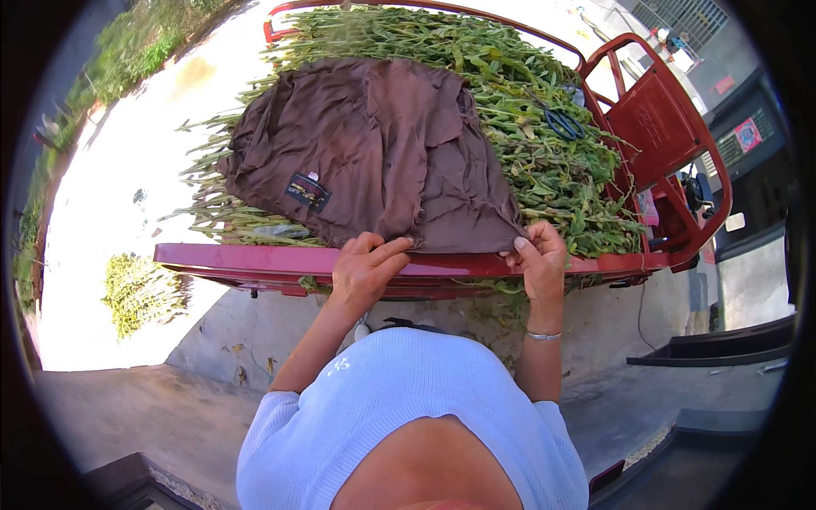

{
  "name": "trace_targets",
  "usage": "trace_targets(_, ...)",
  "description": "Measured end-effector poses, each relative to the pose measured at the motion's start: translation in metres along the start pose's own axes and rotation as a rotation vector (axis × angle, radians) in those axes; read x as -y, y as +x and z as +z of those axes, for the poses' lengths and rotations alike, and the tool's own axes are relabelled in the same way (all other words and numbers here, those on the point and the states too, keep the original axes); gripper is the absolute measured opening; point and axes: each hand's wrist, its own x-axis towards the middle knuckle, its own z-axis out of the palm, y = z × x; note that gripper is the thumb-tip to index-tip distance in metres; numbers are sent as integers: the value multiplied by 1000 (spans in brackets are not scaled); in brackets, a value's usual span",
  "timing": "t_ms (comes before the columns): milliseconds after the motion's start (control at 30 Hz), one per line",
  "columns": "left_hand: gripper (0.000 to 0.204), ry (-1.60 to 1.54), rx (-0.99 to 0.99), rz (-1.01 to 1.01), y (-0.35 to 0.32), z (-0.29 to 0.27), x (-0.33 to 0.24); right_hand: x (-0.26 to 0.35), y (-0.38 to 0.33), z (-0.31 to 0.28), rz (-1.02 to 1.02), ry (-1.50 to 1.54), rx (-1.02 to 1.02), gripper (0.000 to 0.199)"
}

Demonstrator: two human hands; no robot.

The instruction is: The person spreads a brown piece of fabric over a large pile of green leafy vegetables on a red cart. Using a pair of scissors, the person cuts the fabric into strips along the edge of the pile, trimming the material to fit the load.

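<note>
A dark brown cloth garment (pixel 365 144) with a black label near its left side lies spread over cut green leafy stalks (pixel 552 178). Its near edge reaches the red side rail (pixel 229 257) of a cargo vehicle's bed. My left hand (pixel 365 270) is closed on that near edge, fingers pointing right above the rail. My right hand (pixel 541 255), with a silver bracelet at its wrist, pinches the garment's near right corner between thumb and fingers. The cloth between my hands is drawn fairly straight along the rail.
Dark-handled scissors (pixel 563 125) rest on the stalks to the right. A red metal frame with a panel (pixel 654 127) rises at the bed's right end. Another bundle of stalks (pixel 144 293) lies on the sunlit ground at left. A dark, low-edged object (pixel 714 344) is at right.
</note>
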Motion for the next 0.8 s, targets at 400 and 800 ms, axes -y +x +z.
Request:
trace_targets(400, 19, -43, 82, 142, -1, -12, 7, -43, -79, 1, 54, -142, -427, 19)
trace_targets(800, 17, -73, 135, 123, -21, -41, 4, -18, -103, 10, 456, -421, 157, 9)
